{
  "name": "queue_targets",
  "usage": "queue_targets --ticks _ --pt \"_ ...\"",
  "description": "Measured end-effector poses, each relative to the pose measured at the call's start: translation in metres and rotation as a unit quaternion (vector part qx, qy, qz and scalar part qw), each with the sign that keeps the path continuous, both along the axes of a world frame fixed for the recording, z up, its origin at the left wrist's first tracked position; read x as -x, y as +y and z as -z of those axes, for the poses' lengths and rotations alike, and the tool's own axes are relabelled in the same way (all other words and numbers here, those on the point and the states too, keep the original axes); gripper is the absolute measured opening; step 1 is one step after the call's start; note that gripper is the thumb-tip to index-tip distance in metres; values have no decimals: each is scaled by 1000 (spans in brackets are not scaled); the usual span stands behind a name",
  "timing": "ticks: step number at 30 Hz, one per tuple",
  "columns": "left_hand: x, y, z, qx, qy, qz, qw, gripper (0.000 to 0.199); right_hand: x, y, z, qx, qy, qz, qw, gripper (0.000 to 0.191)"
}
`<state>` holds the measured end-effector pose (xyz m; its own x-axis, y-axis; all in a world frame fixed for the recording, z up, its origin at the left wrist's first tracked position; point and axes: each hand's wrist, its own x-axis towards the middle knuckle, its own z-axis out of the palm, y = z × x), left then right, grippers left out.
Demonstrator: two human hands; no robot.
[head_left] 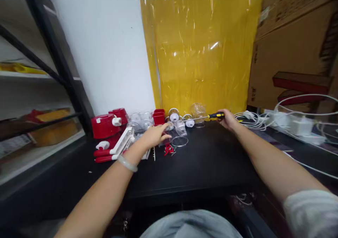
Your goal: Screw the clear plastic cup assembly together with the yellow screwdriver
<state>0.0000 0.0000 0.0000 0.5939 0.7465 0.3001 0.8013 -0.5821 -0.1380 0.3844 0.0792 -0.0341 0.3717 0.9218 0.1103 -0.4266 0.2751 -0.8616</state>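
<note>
My right hand (226,119) is closed around the black and yellow handle of a screwdriver (215,115). The long metal shaft points left, toward a group of clear and white plastic parts (181,127). My left hand (156,135) reaches over the clear parts with thumb and forefinger apart; its other fingers are partly hidden, and I cannot tell whether it touches anything. Just right of it lies a clear round container (180,141). A small heap of red pieces and screws (169,149) is in front. Behind the left hand stands a red square cup (158,117).
At the left are red housings (104,126) and a white frame with red legs (116,148). White cables (250,117) and white adapters (302,126) lie at the right on the black table (206,167). A yellow plastic curtain (200,47) hangs behind; a shelf rack (56,54) stands left.
</note>
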Motion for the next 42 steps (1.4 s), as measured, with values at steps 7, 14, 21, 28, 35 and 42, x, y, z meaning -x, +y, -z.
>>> queue_targets --ticks 7,14,21,28,35,42 --pt "1 2 3 -7 1 -2 1000 53 -5 7 7 19 -90 37 995 40" --pt "2 4 4 -7 -9 3 1000 54 0 3 9 -36 -74 17 996 19" --pt "2 3 4 -7 -4 8 1000 54 0 -2 3 -7 55 -33 998 12" --pt "1 3 3 -8 -1 0 1000 56 -3 6 5 -13 0 -11 1000 35" --pt "1 3 3 -5 -6 2 1000 55 -5 13 14 -35 -135 48 989 31" --pt "1 3 3 -4 -7 2 1000 55 -1 7 6 -30 -48 18 998 14"
